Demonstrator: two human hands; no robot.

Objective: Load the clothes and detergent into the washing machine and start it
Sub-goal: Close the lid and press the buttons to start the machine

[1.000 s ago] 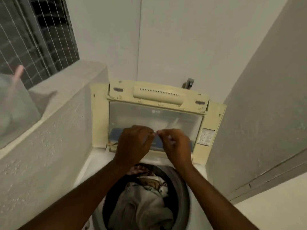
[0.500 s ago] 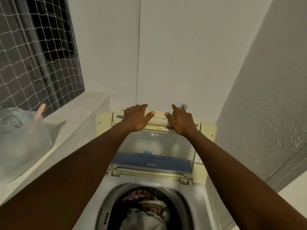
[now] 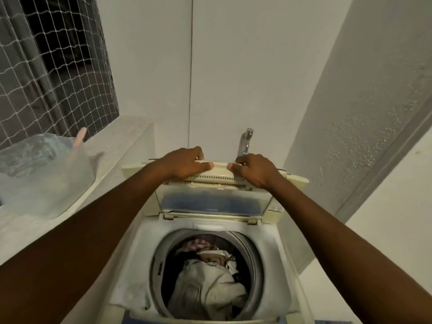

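Washing machine lid [image 3: 217, 176], raised above the drum, is gripped along its top edge by the fingers [image 3: 198, 157] of the left hand [image 3: 184, 163] and of the right hand [image 3: 253, 169], curled narrowly over it. Clothes [image 3: 210, 284] already lie in the drum [image 3: 257, 253]. Closing appears to be in hand; an even downward pull is called for next. Whether detergent was added cannot be told. A small label [image 3: 277, 209] on the lid is too blurred to be read.

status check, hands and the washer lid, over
Left hand and right hand both gripping top edge of raised lid. Clothes in open drum. Nothing blocking lid's path; tap sits behind it.
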